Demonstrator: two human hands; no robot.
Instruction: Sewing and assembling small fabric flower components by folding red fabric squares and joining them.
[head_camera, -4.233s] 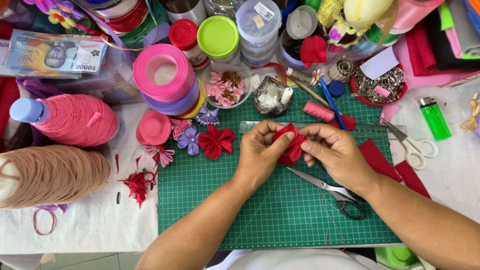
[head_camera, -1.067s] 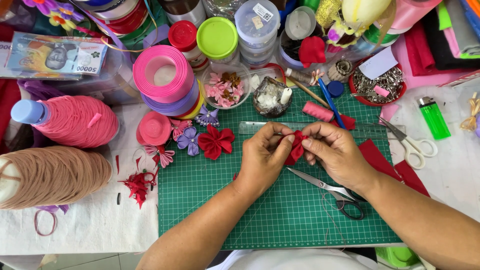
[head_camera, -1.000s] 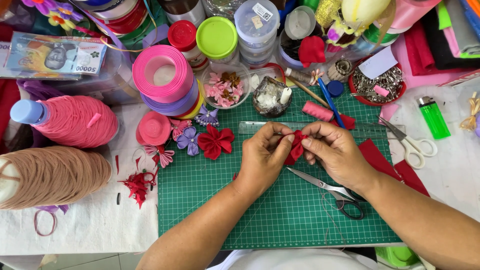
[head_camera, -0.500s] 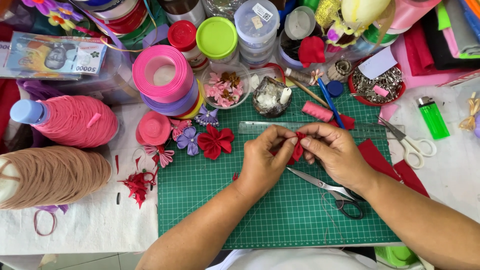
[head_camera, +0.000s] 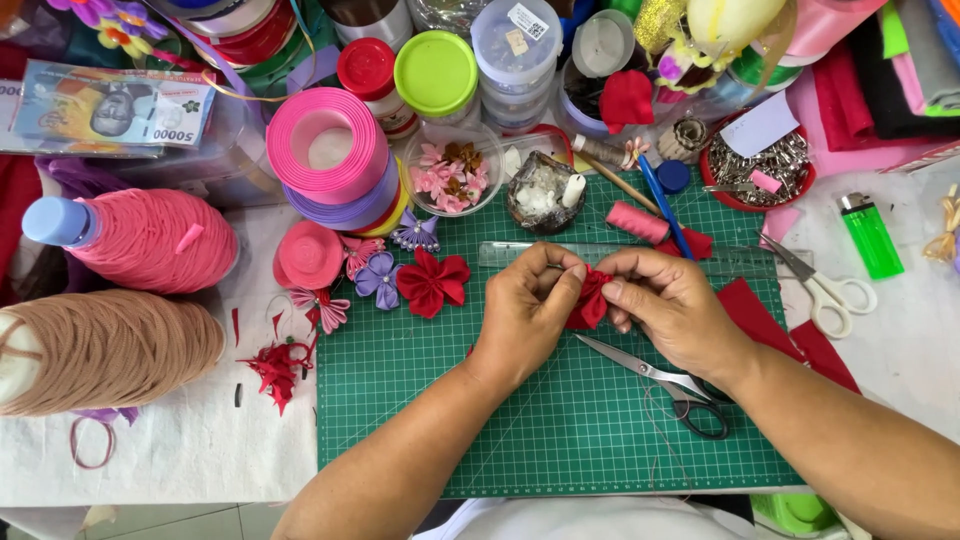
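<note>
Both hands, left and right, pinch a red fabric piece: soft, light, likely best held at its folds.

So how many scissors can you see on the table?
2. Black-handled scissors lie on the green mat under the right hand; white-handled scissors lie right of the mat, beside the green lighter. Clutter may hide more.
</note>
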